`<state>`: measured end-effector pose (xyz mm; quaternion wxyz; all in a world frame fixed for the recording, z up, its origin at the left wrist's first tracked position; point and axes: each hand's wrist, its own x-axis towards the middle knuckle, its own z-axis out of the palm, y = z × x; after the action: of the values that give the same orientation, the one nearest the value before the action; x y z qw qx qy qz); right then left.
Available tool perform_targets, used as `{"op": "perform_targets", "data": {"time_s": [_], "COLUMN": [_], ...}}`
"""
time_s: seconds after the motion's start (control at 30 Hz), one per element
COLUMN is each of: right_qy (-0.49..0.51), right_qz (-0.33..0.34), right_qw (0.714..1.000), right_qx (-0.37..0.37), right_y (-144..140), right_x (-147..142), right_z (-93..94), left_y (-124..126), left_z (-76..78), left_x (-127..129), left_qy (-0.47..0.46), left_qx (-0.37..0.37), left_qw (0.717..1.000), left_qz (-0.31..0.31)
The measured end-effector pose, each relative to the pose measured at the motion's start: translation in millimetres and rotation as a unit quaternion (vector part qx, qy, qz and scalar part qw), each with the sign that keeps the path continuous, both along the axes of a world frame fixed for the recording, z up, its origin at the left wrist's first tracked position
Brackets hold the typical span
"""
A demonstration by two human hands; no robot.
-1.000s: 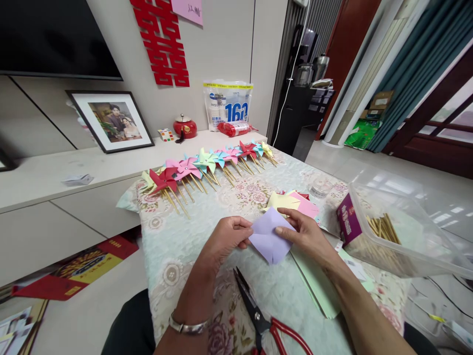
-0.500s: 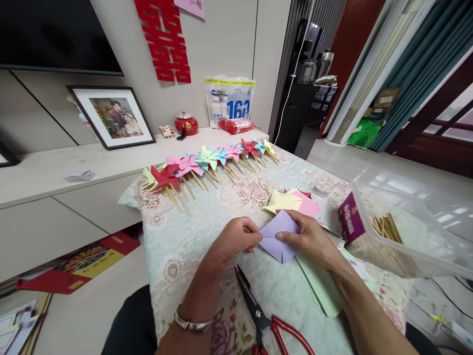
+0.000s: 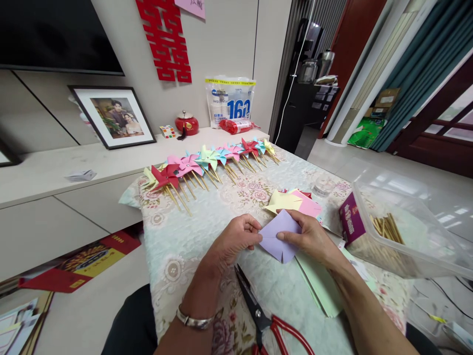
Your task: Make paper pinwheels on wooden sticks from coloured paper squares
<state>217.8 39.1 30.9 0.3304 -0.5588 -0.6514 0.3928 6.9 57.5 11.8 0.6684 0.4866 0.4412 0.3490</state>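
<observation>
A square of purple paper (image 3: 280,242), with short slits cut in from its corners, is held above the table. My left hand (image 3: 242,235) pinches its left corner. My right hand (image 3: 308,233) grips it from the right, thumb on the front and fingers behind. Below them, red-handled scissors (image 3: 258,314) lie on the cloth, blades pointing away from me. Sheets of light green paper (image 3: 320,288) rest partly under my right forearm. Just beyond my right hand lies a pile of cut paper, with a yellow piece (image 3: 283,201) and a pink piece (image 3: 309,207) on top.
Finished paper pinwheels (image 3: 186,165) on sticks line the table's far edge. A clear plastic bin (image 3: 414,246) holding sticks (image 3: 388,228) stands at the right. A roll of clear tape (image 3: 323,186) lies near it. Behind, a white cabinet (image 3: 121,160) carries a framed photo (image 3: 113,117) and a red jar (image 3: 187,124).
Both hands keep hold of the purple paper in almost the same place. My left hand has shifted very slightly; the scissors and pinwheels stay where they were.
</observation>
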Motion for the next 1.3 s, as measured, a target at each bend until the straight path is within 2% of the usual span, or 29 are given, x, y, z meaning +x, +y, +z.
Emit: {"op": "perform_targets", "data": {"time_s": [0.3,0.5,0.7,1.0,1.3], "right_qy": [-0.002,0.048,0.036,0.021,0.041], "right_qz": [-0.002,-0.013,-0.020,-0.011,-0.022], "right_qw": [1.000,0.999,0.999,1.000,0.999], "right_qx": [0.002,-0.016,-0.018,-0.011,-0.018], "right_y": [-0.1,0.6,-0.2,0.5,1.1], "right_x": [1.4,4.6,4.9,4.3,3.7], "right_z": [-0.5,-0.9,0.1,-1.5,-2.1], "left_y": [1.5,2.6,-0.7,-0.3,-3.7], "left_z": [-2.0,4.8,8.6,1.9,7.5], "left_x": [-2.9,-6.6,-7.5,-7.9,-0.3], "left_qy": [-0.016,-0.056,-0.082,-0.080,-0.074], "left_qx": [0.007,-0.029,-0.046,-0.015,-0.013], "left_qw": [1.000,0.998,0.995,0.995,0.996], "left_qz": [-0.011,0.003,-0.030,-0.058,-0.042]}}
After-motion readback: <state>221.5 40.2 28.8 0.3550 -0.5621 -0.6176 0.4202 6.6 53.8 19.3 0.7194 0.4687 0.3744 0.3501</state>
